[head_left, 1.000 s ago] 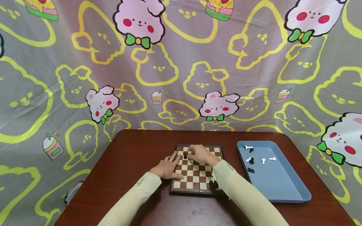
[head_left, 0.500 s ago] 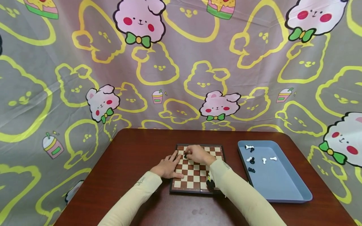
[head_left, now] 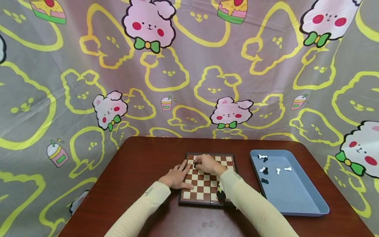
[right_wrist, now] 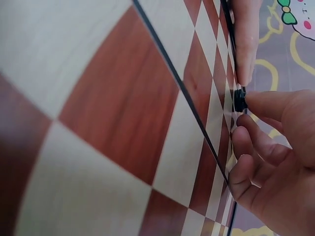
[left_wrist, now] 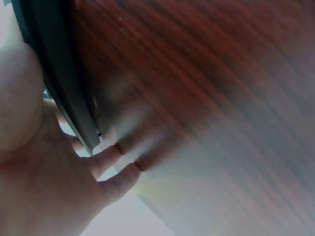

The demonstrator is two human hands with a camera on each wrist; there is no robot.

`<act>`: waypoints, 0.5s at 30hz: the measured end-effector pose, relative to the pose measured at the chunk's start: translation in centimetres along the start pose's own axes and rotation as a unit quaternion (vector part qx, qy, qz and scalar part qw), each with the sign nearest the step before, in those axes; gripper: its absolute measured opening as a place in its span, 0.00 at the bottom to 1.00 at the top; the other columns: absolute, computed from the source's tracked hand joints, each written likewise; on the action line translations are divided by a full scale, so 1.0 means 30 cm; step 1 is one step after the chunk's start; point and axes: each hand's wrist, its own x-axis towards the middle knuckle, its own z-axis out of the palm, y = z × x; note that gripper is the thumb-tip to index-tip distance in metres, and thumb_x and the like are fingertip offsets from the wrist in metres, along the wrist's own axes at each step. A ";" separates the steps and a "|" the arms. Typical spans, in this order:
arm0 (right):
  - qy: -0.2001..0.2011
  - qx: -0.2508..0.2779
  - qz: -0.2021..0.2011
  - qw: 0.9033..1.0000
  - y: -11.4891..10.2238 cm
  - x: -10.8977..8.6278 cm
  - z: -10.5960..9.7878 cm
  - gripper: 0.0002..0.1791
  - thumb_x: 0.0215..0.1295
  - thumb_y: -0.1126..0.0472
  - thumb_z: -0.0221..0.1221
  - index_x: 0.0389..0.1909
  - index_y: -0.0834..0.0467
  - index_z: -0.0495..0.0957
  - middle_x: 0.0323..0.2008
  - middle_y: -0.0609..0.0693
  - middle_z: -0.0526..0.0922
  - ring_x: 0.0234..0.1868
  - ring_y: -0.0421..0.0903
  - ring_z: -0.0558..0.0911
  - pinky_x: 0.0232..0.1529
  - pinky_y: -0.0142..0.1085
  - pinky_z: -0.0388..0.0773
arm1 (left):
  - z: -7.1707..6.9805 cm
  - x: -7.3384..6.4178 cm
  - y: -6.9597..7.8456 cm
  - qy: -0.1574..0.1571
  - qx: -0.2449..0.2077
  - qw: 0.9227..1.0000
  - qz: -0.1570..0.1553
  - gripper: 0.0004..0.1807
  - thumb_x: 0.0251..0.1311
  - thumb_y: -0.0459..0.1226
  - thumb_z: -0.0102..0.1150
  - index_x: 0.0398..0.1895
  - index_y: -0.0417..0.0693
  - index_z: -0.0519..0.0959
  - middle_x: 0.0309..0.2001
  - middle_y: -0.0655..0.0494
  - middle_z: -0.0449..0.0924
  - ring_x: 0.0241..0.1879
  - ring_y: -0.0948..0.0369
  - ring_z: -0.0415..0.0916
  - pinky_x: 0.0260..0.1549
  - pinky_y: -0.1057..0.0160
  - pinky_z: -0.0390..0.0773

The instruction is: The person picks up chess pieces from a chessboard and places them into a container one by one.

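A brown and cream chessboard lies on the table. My right hand is over its far left part, with thumb and fingers at a small black chess piece. In the right wrist view the thumb touches this black chess piece while the other fingers curl in below it; its exact kind is partly hidden. On the board's left edge rests my left hand, fingers spread and thumb stretched over the near squares. The left wrist view shows that hand's fingers beside the board's dark rim.
To the right of the board stands a blue-grey tray. Several white and black chess pieces lie in it, among them a white piece and a black one. Patterned cloth hangs behind the dark red table.
My right hand has moved a little left and its fingertips have come onto the black chess piece, which stood free before. My left hand stays at the board's edge.
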 end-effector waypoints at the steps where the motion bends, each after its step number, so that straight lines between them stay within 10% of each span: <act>1: 0.001 -0.001 -0.001 1.000 0.000 0.000 0.001 0.04 0.65 0.63 0.59 0.38 0.56 0.80 0.27 0.44 0.78 0.24 0.41 0.74 0.26 0.36 0.70 | 0.002 0.001 0.001 0.001 -0.002 1.000 0.001 0.56 0.52 0.70 0.48 0.76 0.51 0.44 0.75 0.47 0.34 0.68 0.43 0.50 0.57 0.43 0.62; 15: -0.003 -0.002 -0.018 1.000 0.013 -0.016 -0.001 0.03 0.65 0.61 0.59 0.37 0.55 0.79 0.30 0.45 0.79 0.26 0.40 0.75 0.28 0.36 0.72 | -0.003 -0.003 0.003 0.004 -0.003 1.000 -0.004 0.56 0.51 0.70 0.49 0.76 0.51 0.45 0.75 0.47 0.35 0.68 0.44 0.51 0.56 0.43 0.63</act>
